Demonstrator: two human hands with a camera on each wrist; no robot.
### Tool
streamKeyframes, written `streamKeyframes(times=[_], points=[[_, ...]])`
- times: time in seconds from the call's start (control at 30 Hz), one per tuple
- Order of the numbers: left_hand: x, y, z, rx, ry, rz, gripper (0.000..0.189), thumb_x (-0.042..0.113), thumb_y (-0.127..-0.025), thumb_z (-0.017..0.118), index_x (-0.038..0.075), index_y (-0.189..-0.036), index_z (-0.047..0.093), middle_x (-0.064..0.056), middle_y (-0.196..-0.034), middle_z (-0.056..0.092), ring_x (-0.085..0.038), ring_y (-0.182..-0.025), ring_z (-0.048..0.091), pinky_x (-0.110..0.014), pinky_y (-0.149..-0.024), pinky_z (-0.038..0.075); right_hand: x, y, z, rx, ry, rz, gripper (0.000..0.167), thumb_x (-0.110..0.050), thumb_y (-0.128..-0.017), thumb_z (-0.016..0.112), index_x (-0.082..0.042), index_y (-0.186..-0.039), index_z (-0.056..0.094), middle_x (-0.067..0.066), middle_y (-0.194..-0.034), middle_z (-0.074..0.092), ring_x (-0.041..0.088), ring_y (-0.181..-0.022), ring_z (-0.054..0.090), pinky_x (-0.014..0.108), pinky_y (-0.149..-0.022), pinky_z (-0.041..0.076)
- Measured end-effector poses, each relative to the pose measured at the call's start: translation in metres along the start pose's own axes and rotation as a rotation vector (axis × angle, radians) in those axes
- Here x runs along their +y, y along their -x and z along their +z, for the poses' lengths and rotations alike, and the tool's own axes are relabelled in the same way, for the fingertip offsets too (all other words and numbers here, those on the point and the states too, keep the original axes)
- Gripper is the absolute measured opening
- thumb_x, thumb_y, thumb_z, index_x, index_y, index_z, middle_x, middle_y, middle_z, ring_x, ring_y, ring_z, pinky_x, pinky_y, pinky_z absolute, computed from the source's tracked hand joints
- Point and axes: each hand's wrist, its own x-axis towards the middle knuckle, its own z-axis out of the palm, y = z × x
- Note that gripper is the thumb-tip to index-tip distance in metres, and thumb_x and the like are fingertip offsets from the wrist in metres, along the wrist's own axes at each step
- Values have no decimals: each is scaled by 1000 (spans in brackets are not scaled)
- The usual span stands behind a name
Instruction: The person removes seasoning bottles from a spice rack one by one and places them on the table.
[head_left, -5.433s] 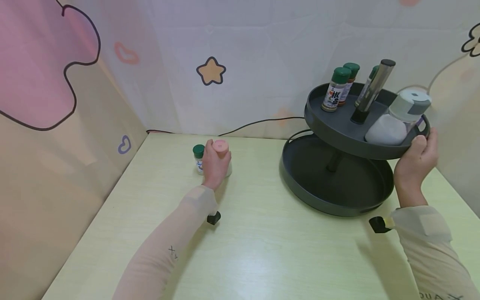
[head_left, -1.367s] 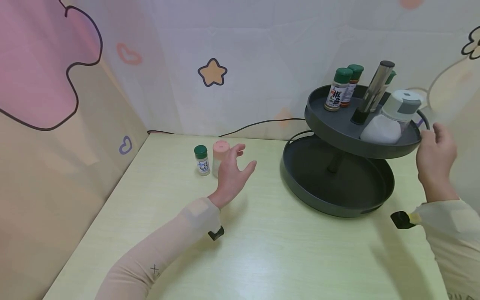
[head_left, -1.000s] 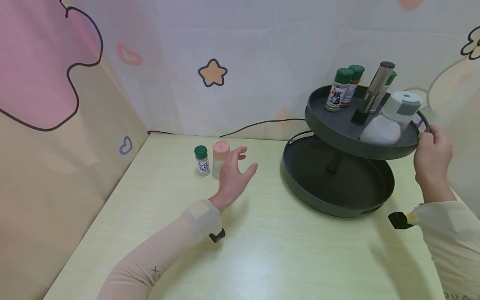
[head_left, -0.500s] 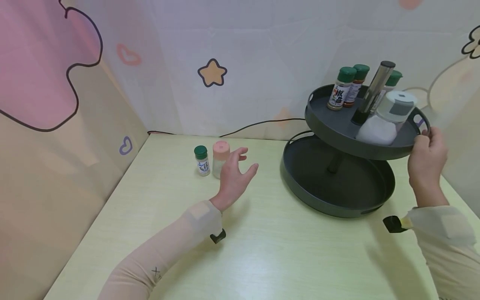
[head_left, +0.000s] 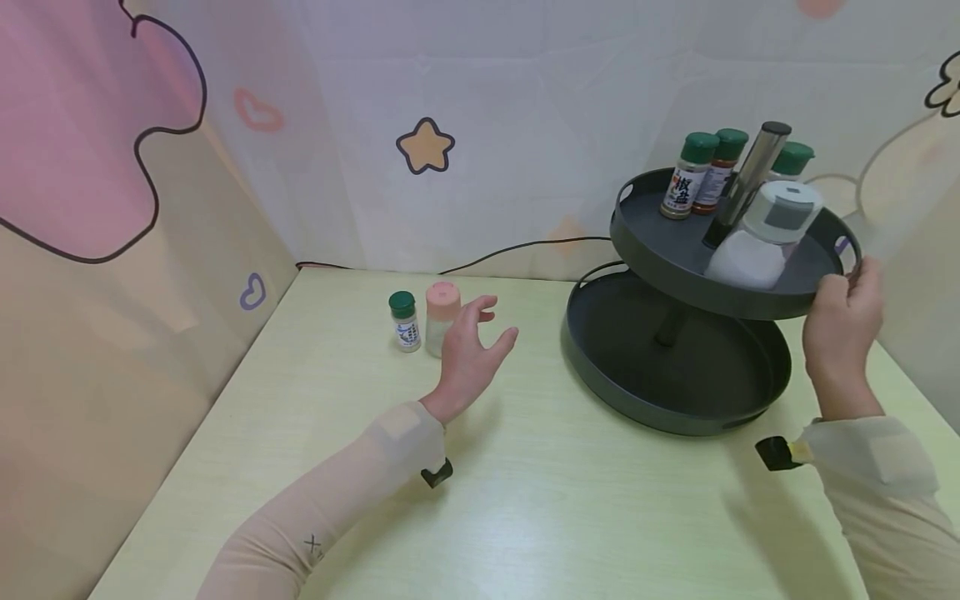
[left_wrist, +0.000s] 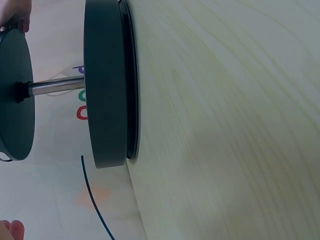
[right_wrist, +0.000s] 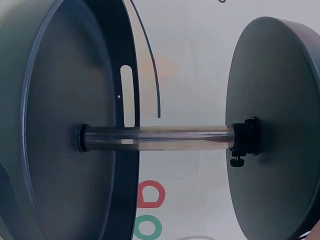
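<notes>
My right hand (head_left: 843,333) grips the rim of the upper tray (head_left: 675,275) of a dark two-tier turntable rack, thumb on the side. On that tray stand two green-capped spice bottles (head_left: 684,183) at the left, another green-capped bottle (head_left: 792,158) behind the metal post (head_left: 753,171), and a white-capped jar of white powder (head_left: 750,257) in front. My left hand (head_left: 467,358) hovers with fingers spread and holds nothing, partly covering a pink-capped shaker (head_left: 442,304). Left of it stands a small green-capped bottle (head_left: 405,323). In the left wrist view, some fingertips (left_wrist: 15,230) show at the corner.
The lower tray (head_left: 622,392) rests on the pale wooden table (head_left: 525,517) and holds nothing visible. A black cable (head_left: 517,246) runs along the patterned backdrop (head_left: 525,125) behind. The right wrist view shows the post (right_wrist: 185,137) between the tiers.
My left hand has let go of the pink-capped shaker and drawn right. The upper tray has turned lately: back bottles shift right, the white-capped jar left, with my right hand moving left along.
</notes>
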Motion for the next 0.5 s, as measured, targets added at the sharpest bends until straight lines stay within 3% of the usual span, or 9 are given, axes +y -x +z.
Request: streamKeyframes(times=[0.33, 0.5], points=[[2, 1, -1, -13, 11, 13, 46, 23, -81, 61, 7, -121, 46, -7, -122, 51, -20, -107, 53, -36, -89, 43, -5, 7, 5, 7, -85, -22, 23, -8, -85, 27, -21, -95, 43, -11, -82, 38, 0, -80, 36, 16, -71, 26], [1, 0, 0, -17, 10, 4, 45, 23, -82, 61, 8, -121, 46, -6, -123, 51, -19, -107, 52, -35, -89, 43, -8, 10, 8, 1, -104, -20, 31, -8, -85, 27, -16, -110, 44, -11, -97, 43, 2, -93, 39, 13, -79, 30]])
